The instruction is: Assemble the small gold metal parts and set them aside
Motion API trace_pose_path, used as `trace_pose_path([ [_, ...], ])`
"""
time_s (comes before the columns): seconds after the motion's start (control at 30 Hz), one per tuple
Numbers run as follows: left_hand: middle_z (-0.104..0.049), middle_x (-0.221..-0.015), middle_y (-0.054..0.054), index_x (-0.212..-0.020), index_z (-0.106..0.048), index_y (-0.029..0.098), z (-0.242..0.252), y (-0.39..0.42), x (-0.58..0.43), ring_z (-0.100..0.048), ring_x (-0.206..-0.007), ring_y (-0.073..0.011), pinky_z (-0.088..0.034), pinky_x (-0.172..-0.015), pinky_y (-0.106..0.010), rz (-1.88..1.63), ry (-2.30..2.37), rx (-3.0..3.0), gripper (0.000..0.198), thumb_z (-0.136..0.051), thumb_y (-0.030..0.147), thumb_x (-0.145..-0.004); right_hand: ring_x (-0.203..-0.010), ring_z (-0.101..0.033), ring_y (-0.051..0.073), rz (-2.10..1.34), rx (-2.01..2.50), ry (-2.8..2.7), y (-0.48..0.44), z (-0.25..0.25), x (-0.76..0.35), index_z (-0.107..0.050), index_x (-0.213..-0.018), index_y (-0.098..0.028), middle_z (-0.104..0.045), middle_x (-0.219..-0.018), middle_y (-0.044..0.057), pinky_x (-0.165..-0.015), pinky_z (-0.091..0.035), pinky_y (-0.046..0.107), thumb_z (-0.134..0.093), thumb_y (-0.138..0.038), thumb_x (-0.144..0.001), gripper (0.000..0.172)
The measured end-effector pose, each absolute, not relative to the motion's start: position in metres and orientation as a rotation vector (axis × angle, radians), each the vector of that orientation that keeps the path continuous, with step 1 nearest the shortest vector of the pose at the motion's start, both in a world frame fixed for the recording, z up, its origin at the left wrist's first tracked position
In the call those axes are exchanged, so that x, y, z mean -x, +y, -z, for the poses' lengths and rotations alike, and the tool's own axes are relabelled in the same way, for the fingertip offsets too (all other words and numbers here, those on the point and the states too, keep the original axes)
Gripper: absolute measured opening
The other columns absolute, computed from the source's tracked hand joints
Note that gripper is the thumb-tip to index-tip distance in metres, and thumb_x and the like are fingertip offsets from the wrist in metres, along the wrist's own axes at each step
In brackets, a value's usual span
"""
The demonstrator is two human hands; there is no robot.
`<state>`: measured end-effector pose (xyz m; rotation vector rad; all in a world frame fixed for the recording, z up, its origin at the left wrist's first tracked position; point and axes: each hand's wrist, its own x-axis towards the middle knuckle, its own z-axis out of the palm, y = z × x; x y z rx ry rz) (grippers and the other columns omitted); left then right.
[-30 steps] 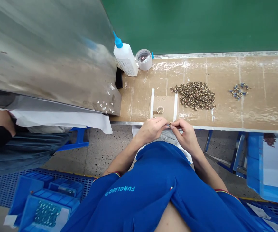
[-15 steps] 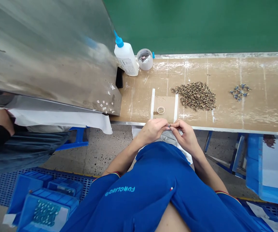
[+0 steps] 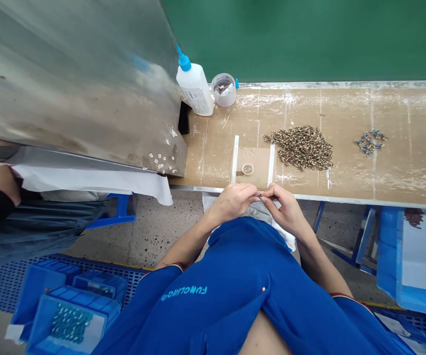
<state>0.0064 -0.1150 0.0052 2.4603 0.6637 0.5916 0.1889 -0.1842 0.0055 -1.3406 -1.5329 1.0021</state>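
My left hand (image 3: 237,198) and my right hand (image 3: 280,203) meet at the table's front edge, fingertips pinched together. Between them is a tiny dark part (image 3: 259,195), mostly hidden by the fingers, so its kind cannot be made out. Just beyond my hands, a small round clear cup (image 3: 247,169) sits on a cardboard piece (image 3: 260,160) flanked by white strips. To the right lies a heap of small brass-coloured and dark metal parts (image 3: 303,148). Farther right is a smaller group of similar parts with blue on them (image 3: 370,143).
A white bottle with a blue nozzle (image 3: 195,91) and a tape roll holding scraps (image 3: 224,90) stand at the back left, near a black phone-like object (image 3: 184,118). A metal cabinet (image 3: 87,88) borders the left. Blue bins (image 3: 74,320) sit on the floor; another person's leg shows at left.
Both hands stay pinched together in nearly the same place, with slight finger movement around the tiny part. The view has shifted very slightly.
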Motion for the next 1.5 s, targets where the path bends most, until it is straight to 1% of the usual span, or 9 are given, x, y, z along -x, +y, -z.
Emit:
trace_pose_path([
  [0.13,-0.064,-0.071,-0.003,-0.079,-0.057,0.015,-0.002,-0.117,-0.008,-0.059,-0.064,-0.0145,-0.039,-0.06,-0.025,-0.576,0.701,-2.445,0.039,-0.037,0.032,-0.108,-0.065,-0.055,0.016,-1.014,1.341,-1.53,-0.185,-0.004,-0.19,-0.056,-0.082,-0.023,-0.059,-0.074,0.001,-0.061,-0.045,0.028,-0.053,-0.038,-0.101,0.024],
  [0.27,-0.063,-0.07,-0.002,-0.079,-0.058,0.016,0.004,-0.119,-0.013,-0.058,-0.063,-0.0137,-0.04,-0.06,-0.025,-0.564,0.735,-2.352,0.036,-0.041,0.033,-0.106,-0.067,-0.059,0.016,-1.041,1.389,-1.501,-0.182,-0.002,-0.195,-0.059,-0.082,-0.023,-0.064,-0.075,0.003,-0.063,-0.048,0.028,-0.056,-0.041,-0.099,0.025],
  [0.47,-0.064,-0.072,-0.002,-0.083,-0.061,0.015,0.001,-0.119,-0.022,-0.057,-0.064,-0.0126,-0.044,-0.063,-0.023,-0.627,0.823,-2.14,0.029,-0.048,0.032,-0.104,-0.072,-0.067,0.018,-1.078,1.428,-1.318,-0.178,0.001,-0.198,-0.065,-0.085,-0.022,-0.07,-0.08,0.004,-0.068,-0.055,0.03,-0.063,-0.054,-0.093,0.032],
  [0.67,-0.066,-0.077,-0.003,-0.086,-0.063,0.014,-0.001,-0.115,-0.025,-0.059,-0.068,-0.0132,-0.045,-0.066,-0.023,-0.621,0.803,-2.13,0.023,-0.054,0.029,-0.102,-0.073,-0.069,0.019,-1.129,1.447,-1.172,-0.18,0.006,-0.198,-0.068,-0.087,-0.022,-0.072,-0.081,0.005,-0.069,-0.057,0.033,-0.066,-0.065,-0.086,0.042],
  [0.97,-0.066,-0.076,-0.004,-0.086,-0.067,0.014,0.0,-0.113,-0.019,-0.059,-0.069,-0.0138,-0.046,-0.067,-0.024,-0.551,0.775,-2.172,0.029,-0.049,0.03,-0.103,-0.076,-0.071,0.02,-1.162,1.439,-1.109,-0.182,0.01,-0.196,-0.068,-0.088,-0.022,-0.073,-0.084,0.005,-0.072,-0.06,0.035,-0.069,-0.063,-0.085,0.041],
  [1.13,-0.064,-0.074,-0.003,-0.085,-0.066,0.014,0.001,-0.113,-0.019,-0.057,-0.068,-0.0137,-0.045,-0.066,-0.024,-0.514,0.784,-2.204,0.032,-0.047,0.03,-0.104,-0.075,-0.07,0.02,-1.176,1.449,-1.111,-0.182,0.009,-0.194,-0.068,-0.088,-0.022,-0.073,-0.082,0.005,-0.071,-0.06,0.035,-0.072,-0.059,-0.084,0.038],
  [1.33,-0.064,-0.075,-0.003,-0.085,-0.066,0.013,0.003,-0.114,-0.019,-0.056,-0.068,-0.014,-0.043,-0.065,-0.025,-0.526,0.767,-2.205,0.032,-0.046,0.029,-0.105,-0.075,-0.069,0.02,-1.143,1.448,-1.121,-0.183,0.009,-0.191,-0.068,-0.087,-0.022,-0.072,-0.082,0.005,-0.07,-0.06,0.034,-0.067,-0.064,-0.086,0.042],
  [1.5,-0.062,-0.073,-0.003,-0.082,-0.066,0.013,0.004,-0.114,-0.018,-0.056,-0.066,-0.0137,-0.041,-0.063,-0.024,-0.561,0.766,-2.234,0.033,-0.046,0.027,-0.104,-0.074,-0.067,0.019,-1.115,1.418,-1.139,-0.185,0.01,-0.186,-0.067,-0.086,-0.022,-0.07,-0.081,0.005,-0.069,-0.058,0.032,-0.065,-0.063,-0.088,0.041],
])
